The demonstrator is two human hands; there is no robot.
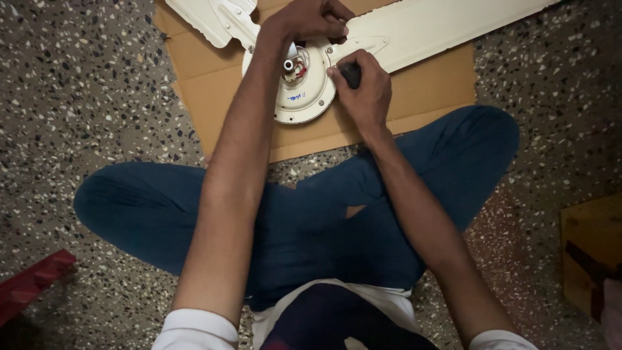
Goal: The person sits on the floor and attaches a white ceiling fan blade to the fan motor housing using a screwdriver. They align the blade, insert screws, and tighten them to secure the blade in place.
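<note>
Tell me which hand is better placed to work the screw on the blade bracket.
Right. The right hand already grips a dark tool handle at the bracket beside the fan motor. The left hand rests on the far rim, likely steadying.

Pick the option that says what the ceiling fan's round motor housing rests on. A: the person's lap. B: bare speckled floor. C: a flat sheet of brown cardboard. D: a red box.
C: the round motor housing lies on the brown cardboard sheet spread over the speckled floor, ahead of the crossed legs, with the left hand and right hand on it.
</note>
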